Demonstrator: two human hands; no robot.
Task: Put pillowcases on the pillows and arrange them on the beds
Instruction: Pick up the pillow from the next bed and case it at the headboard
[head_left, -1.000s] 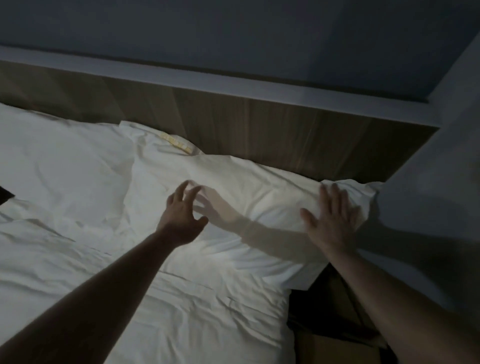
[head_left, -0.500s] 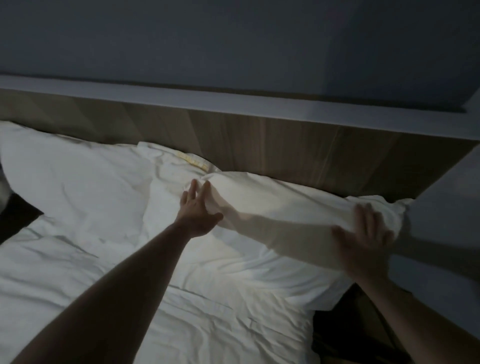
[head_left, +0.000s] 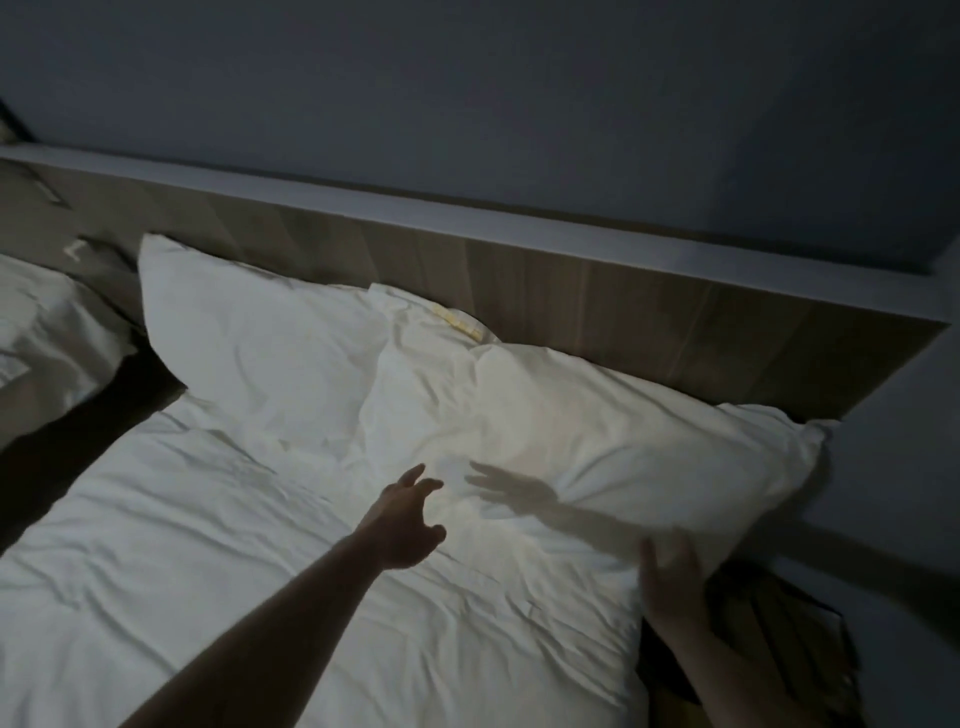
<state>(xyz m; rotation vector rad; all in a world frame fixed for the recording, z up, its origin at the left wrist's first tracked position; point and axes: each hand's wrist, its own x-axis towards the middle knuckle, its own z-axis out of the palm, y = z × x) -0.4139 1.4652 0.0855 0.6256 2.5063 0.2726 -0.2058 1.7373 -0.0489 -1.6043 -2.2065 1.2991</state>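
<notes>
white pillow (head_left: 597, 431) at bed's (head_left: 208, 571) head corner, propped against headboard (head_left: 571, 306); right hand (head_left: 670, 582) pressing its edge to square it, left hand (head_left: 408, 525) spread wide, empty.

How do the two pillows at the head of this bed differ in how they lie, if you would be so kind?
The left pillow lies untouched, while the right pillow has the right hand at its near edge. The right pillow's left end overlaps the left pillow. The right pillow's far corner sticks out past the bed's right side; the left pillow sits wholly on the bed. The left hand hovers open, touching neither. Both are white, cased, and set against the wooden headboard.
</notes>
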